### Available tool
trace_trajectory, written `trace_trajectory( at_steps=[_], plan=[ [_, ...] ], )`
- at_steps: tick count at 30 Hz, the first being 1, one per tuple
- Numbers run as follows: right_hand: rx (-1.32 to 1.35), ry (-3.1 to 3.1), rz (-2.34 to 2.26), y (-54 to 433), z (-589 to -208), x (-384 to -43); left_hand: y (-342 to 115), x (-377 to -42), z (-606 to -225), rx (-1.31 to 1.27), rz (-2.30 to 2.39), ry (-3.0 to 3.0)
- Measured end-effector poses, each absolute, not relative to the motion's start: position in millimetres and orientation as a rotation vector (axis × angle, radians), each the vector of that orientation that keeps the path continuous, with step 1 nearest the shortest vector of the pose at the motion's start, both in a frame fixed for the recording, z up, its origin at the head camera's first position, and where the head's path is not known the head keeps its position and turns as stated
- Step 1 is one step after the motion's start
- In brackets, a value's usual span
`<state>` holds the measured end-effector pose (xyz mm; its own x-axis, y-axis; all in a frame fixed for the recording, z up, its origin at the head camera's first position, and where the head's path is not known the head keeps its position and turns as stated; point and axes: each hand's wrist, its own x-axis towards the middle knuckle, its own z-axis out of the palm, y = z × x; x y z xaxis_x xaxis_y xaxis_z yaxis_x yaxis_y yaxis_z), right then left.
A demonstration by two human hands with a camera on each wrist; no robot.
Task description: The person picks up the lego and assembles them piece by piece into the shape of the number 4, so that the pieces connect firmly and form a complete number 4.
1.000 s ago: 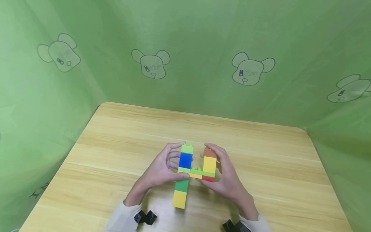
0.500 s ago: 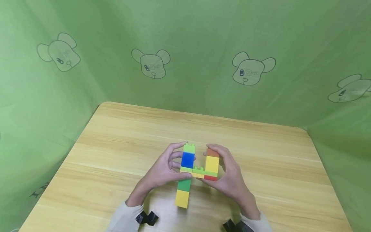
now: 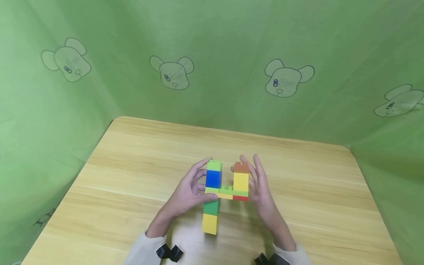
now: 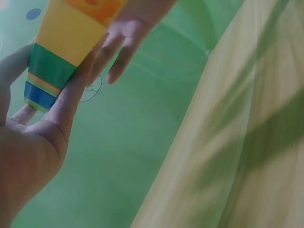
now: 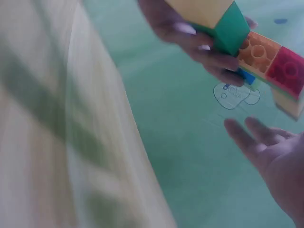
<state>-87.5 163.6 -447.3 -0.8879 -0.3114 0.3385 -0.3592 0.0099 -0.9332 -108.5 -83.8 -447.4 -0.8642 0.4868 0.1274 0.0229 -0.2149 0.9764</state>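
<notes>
A structure of toy building bricks (image 3: 213,179) stands held up in the middle of the head view. Its tall left column runs lime, blue, lime, green and yellow from the top down. A lime plate joins it to a shorter right column with brown and yellow bricks (image 3: 241,182) and a red brick (image 5: 288,71) underneath. My left hand (image 3: 187,193) grips the left column, thumb across its front and fingers behind. My right hand (image 3: 262,193) is beside the right column with fingers extended; the right wrist view shows a gap between that hand and the bricks.
The wooden table (image 3: 298,173) spreads beneath both hands, its far edge meeting green cloth (image 3: 228,33) printed with bear heads. Black devices (image 3: 169,253) sit at both wrists, by the pale sleeves.
My right hand has let go of the right column and straightened its fingers. The brick structure, still in my left hand, has risen slightly in the head view.
</notes>
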Motion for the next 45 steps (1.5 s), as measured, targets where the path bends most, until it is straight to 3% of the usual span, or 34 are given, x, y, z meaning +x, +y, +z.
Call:
trace_trajectory(
  at_steps=[7,17,28,39,45],
  plan=[
    [0.806,-2.122,2.409,159.7,-449.3,-81.8,-75.7,-107.1,-452.4,0.598,2.233,1.616],
    [0.610,-1.762,2.993,151.6,-446.3,-83.1,-57.2,-103.5,-450.7,0.377,2.222,1.968],
    [0.283,-2.014,2.832,142.3,-439.3,-80.6,-53.5,-97.1,-449.0,0.397,1.906,2.302],
    [-0.008,-2.088,2.669,141.5,-447.7,-82.8,-55.7,-96.1,-447.5,0.378,2.104,1.988],
    [0.017,-2.082,2.754,141.8,-449.8,-82.0,-53.4,-94.7,-447.6,0.385,2.096,1.980]
  ],
)
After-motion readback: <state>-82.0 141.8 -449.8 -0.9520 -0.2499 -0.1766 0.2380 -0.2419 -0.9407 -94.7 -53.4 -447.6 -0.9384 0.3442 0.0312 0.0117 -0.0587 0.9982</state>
